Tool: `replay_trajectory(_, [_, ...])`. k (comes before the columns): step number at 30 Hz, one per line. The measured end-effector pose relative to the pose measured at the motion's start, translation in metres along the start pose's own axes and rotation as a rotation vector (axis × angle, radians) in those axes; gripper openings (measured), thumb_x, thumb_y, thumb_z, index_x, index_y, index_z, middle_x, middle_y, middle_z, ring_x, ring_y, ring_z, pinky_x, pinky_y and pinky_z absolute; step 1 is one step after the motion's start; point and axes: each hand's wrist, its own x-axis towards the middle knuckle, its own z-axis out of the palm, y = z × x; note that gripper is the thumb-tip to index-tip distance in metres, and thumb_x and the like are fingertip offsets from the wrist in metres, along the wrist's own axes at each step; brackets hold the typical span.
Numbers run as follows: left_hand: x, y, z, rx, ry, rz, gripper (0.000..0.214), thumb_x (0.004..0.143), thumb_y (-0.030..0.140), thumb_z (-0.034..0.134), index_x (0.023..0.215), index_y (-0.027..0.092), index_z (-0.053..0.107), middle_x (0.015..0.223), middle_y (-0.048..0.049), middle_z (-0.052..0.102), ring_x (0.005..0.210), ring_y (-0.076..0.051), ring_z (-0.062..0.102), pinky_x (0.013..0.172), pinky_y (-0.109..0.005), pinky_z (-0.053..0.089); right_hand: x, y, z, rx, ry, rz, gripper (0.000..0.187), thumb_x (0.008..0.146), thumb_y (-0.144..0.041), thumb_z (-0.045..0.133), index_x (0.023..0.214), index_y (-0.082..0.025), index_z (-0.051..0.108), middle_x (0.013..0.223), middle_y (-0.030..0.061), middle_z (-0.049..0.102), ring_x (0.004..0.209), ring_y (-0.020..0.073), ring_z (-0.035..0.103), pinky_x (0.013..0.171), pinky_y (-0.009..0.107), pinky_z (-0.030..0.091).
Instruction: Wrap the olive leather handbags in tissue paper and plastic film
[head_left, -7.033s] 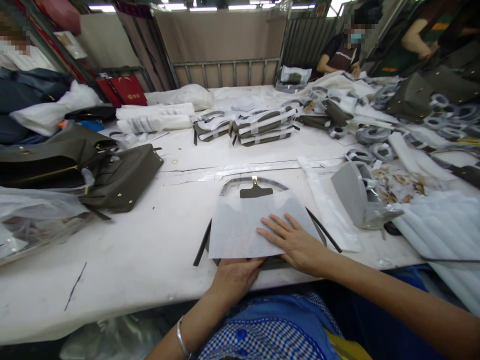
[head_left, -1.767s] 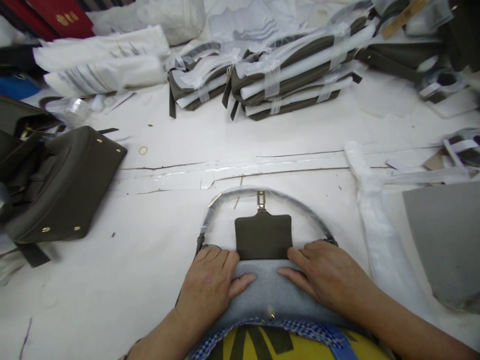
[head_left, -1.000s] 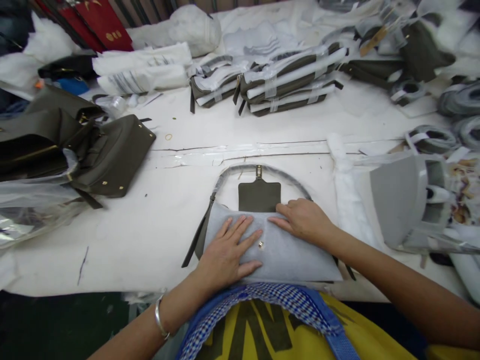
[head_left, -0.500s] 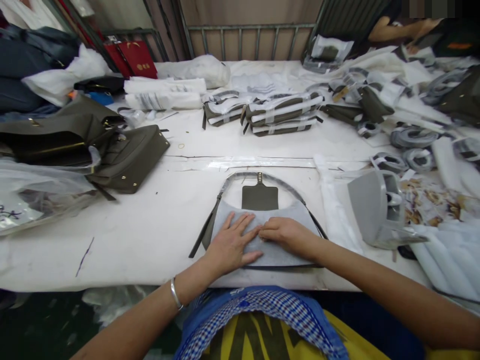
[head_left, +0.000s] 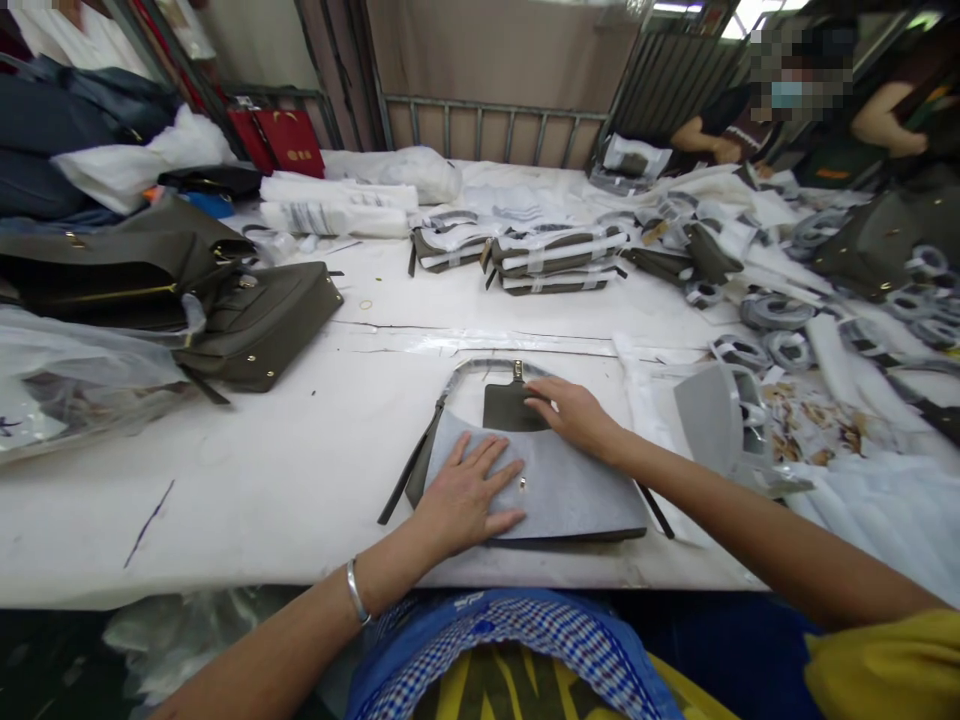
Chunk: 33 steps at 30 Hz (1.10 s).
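An olive-green handbag (head_left: 415, 487) lies on the table in front of me, its front covered by a pale grey sheet (head_left: 585, 488). A small metal fitting (head_left: 523, 484) shows through the sheet near its middle. My left hand (head_left: 466, 497) rests flat on the left part of the sheet, fingers spread. My right hand (head_left: 574, 415) is at the bag's dark flap (head_left: 501, 408), fingers closed on its right edge; the thumb side is partly hidden. Above the flap arches the wrapped shoulder strap (head_left: 465, 372), with a gold-coloured fitting (head_left: 518, 370) at the flap's top.
Wrapped bags (head_left: 555, 262) are stacked farther back. Larger olive bags (head_left: 262, 325) lie at left beside a plastic bag (head_left: 75, 380). To the right stand a grey tape dispenser (head_left: 709, 420), wrapped coils (head_left: 776, 310) and white padding (head_left: 885, 510). Co-workers (head_left: 724, 135) are at the far right.
My right hand has moved up from the middle of the sheet to the flap, uncovering the metal fitting. My left hand stays in place. The view has tilted up slightly.
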Motion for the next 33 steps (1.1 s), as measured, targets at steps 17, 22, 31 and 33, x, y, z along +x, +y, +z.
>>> replay_trajectory(17, [0.001,0.0,-0.002,-0.043,0.038,0.004,0.062,0.094,0.061,0.047,0.144,0.025,0.045,0.149,-0.0128,0.046,0.142,-0.029,0.037,0.121,-0.057,0.015,-0.07,-0.026,-0.014,0.331,-0.073,-0.27,0.043,0.094,-0.007,0.048,0.126,-0.028,0.068,0.133,0.0022,0.066,0.125,0.0171,0.06,0.111,0.038,0.045])
replay_trajectory(22, [0.001,0.003,-0.005,-0.028,0.034,0.007,0.058,0.093,0.06,0.05,0.138,0.023,0.051,0.136,-0.0123,0.056,0.133,-0.029,0.047,0.121,-0.057,0.016,-0.082,-0.017,0.003,0.226,-0.128,-0.369,0.051,0.09,-0.001,0.048,0.13,-0.029,0.065,0.139,0.0048,0.06,0.13,0.0171,0.055,0.113,0.04,0.043])
replay_trajectory(31, [-0.003,0.003,0.002,-0.047,0.126,0.025,0.063,0.091,0.06,0.053,0.134,0.014,0.053,0.125,-0.0133,0.065,0.125,-0.029,0.055,0.121,-0.057,0.023,-0.088,-0.004,0.023,0.237,-0.125,-0.461,0.047,0.095,-0.007,0.044,0.134,-0.027,0.061,0.142,0.0069,0.058,0.137,0.0176,0.047,0.113,0.041,0.043])
replay_trajectory(33, [-0.009,0.004,0.002,-0.036,0.223,0.042,0.059,0.091,0.057,0.056,0.131,0.013,0.055,0.125,-0.0139,0.067,0.123,-0.029,0.058,0.118,-0.054,0.032,-0.089,-0.003,0.026,0.229,-0.119,-0.474,0.046,0.096,-0.008,0.044,0.134,-0.025,0.061,0.14,0.0085,0.059,0.137,0.0188,0.048,0.112,0.042,0.044])
